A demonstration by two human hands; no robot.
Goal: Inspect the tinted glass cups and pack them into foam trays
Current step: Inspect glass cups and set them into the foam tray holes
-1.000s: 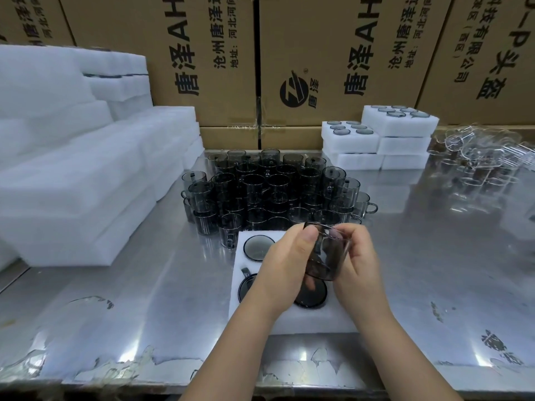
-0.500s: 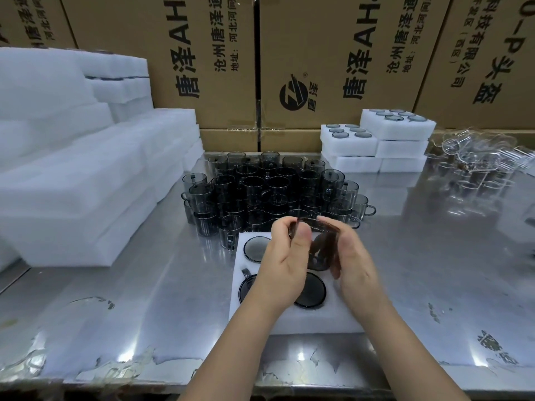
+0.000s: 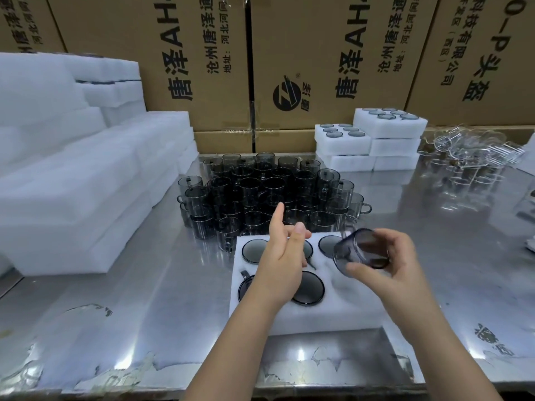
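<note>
Cartons [image 3: 197, 53] back our steel surface [image 3: 144, 299]. Our right hand [image 3: 402, 267] alone grips the tinted cup [image 3: 359, 250], tilted over the right end of the foam tray [image 3: 318, 319]; our left hand [image 3: 285, 259] hovers released, fingers [image 3: 277, 218] straight. Slick glass could slip from one hand and chip the packed cups [image 3: 308, 287] below.

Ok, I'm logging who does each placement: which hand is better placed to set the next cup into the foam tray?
Right. The right hand grips a tinted cup just above the right side of the foam tray. The left hand hovers open over the tray and holds nothing.
</note>
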